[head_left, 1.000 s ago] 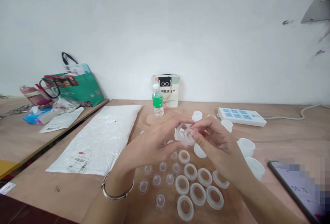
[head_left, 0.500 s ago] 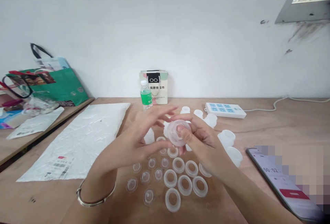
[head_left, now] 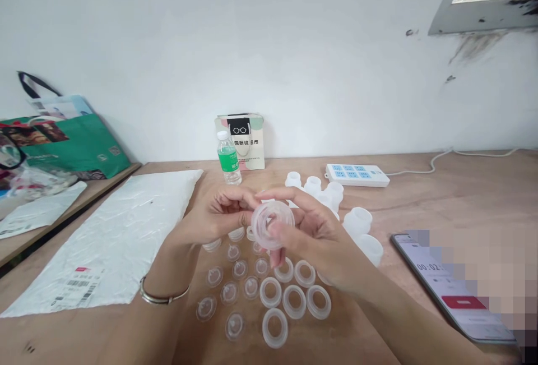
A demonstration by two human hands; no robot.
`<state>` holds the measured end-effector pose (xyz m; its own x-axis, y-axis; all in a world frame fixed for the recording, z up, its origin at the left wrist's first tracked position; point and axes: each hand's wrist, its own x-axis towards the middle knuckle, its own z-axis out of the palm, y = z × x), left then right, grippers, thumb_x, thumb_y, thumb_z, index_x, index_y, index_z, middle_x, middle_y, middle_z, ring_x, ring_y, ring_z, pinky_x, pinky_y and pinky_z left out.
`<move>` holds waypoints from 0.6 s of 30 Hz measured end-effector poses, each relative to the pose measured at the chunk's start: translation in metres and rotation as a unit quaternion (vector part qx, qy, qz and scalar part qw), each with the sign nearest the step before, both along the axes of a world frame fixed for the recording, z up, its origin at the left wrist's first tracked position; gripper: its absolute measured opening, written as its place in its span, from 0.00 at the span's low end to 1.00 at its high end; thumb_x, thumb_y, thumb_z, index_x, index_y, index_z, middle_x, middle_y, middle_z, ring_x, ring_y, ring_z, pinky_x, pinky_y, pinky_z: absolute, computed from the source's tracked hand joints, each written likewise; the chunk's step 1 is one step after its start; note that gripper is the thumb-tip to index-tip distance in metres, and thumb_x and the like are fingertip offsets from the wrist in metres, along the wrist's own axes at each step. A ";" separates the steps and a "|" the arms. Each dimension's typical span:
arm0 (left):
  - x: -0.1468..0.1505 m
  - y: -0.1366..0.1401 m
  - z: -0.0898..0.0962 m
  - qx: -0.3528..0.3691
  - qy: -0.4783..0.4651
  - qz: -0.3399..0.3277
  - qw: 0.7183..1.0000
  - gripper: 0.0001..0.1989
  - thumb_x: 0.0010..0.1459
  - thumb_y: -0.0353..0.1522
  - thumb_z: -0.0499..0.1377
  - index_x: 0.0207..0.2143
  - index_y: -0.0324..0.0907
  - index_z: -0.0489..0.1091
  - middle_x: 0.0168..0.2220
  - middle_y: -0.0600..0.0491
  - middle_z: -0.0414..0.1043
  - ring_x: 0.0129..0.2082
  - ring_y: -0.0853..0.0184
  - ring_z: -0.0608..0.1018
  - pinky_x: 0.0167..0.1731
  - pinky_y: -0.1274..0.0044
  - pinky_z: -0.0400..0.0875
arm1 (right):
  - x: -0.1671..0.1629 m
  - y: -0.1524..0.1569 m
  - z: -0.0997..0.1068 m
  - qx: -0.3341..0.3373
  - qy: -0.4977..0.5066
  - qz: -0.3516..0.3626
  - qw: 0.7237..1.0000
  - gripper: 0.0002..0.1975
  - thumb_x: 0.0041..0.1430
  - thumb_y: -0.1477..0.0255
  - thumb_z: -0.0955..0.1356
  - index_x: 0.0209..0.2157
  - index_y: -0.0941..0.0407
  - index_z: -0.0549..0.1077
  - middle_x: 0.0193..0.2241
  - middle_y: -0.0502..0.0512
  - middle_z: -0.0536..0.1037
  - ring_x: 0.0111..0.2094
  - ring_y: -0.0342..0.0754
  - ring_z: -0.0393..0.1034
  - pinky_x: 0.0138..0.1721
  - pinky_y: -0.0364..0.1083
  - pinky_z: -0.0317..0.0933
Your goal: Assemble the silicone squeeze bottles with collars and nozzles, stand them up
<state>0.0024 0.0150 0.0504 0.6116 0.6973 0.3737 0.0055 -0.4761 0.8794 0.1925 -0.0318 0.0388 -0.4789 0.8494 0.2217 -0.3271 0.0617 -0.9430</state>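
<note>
In the middle, my right hand (head_left: 316,233) is closed round a translucent plastic ring piece (head_left: 281,211), its round opening tilted toward me and its thumb across the opening. The curled fingers of my left hand (head_left: 222,213) pinch at the left edge of the same piece. Whatever lies behind it is hidden. On the table below are several loose translucent rings (head_left: 264,338) and, to their left, several clear discs with raised nipple-like centres (head_left: 235,327). White translucent plastic containers (head_left: 357,220) stand to the right of and behind my right hand.
A white plastic mailer (head_left: 121,241) lies left. A water bottle (head_left: 229,160) and a paper bag (head_left: 254,155) stand at the back wall. A power strip (head_left: 357,175) lies back right, a phone (head_left: 445,281) with a timer at right. A green bag (head_left: 79,146) stands far left.
My left hand's spread fingers have curled in and closed at the ring piece's left edge. The piece has moved slightly left and turned its opening toward me. The view has shifted right.
</note>
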 end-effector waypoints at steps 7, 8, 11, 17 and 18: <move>-0.002 0.007 -0.003 0.080 -0.037 -0.086 0.992 0.11 0.58 0.32 0.61 0.25 0.36 0.72 0.22 0.52 0.71 0.21 0.73 0.73 0.22 0.83 0.69 | 0.000 -0.001 0.000 -0.043 -0.002 0.075 0.996 0.10 0.57 0.67 0.71 0.41 0.52 0.73 0.21 0.44 0.76 0.19 0.36 0.70 0.21 0.34 0.63; -0.003 0.009 -0.004 0.087 -0.035 -0.097 0.991 0.11 0.59 0.31 0.60 0.24 0.36 0.71 0.22 0.52 0.71 0.21 0.73 0.72 0.22 0.83 0.69 | -0.001 -0.001 0.000 -0.043 -0.003 0.078 0.996 0.10 0.58 0.66 0.71 0.41 0.52 0.72 0.21 0.45 0.76 0.18 0.36 0.70 0.21 0.34 0.63; -0.007 0.013 -0.005 0.094 -0.017 -0.111 0.989 0.10 0.60 0.29 0.59 0.25 0.37 0.71 0.23 0.51 0.71 0.22 0.72 0.72 0.23 0.82 0.68 | -0.002 -0.002 -0.001 -0.048 -0.005 0.093 0.994 0.10 0.60 0.64 0.69 0.43 0.52 0.70 0.22 0.46 0.77 0.18 0.37 0.71 0.21 0.35 0.63; -0.012 0.010 -0.002 0.099 0.000 -0.112 0.989 0.09 0.60 0.27 0.57 0.25 0.37 0.70 0.24 0.52 0.70 0.24 0.72 0.72 0.25 0.82 0.68 | -0.007 -0.001 -0.004 -0.045 0.004 0.086 0.995 0.10 0.62 0.63 0.67 0.41 0.52 0.70 0.22 0.46 0.76 0.18 0.38 0.71 0.20 0.36 0.64; -0.012 0.008 -0.002 0.099 0.005 -0.107 0.989 0.10 0.61 0.28 0.57 0.25 0.37 0.69 0.24 0.52 0.69 0.24 0.72 0.71 0.25 0.82 0.68 | -0.007 -0.001 -0.004 -0.037 0.005 0.075 0.996 0.09 0.62 0.63 0.67 0.41 0.52 0.71 0.22 0.46 0.76 0.19 0.38 0.70 0.20 0.36 0.63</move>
<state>-0.0092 0.0232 0.0485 0.7421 0.4646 0.4831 -0.1053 -0.6310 0.7686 0.1854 -0.0328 0.0344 -0.5998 0.7825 0.1671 -0.3373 -0.0579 -0.9396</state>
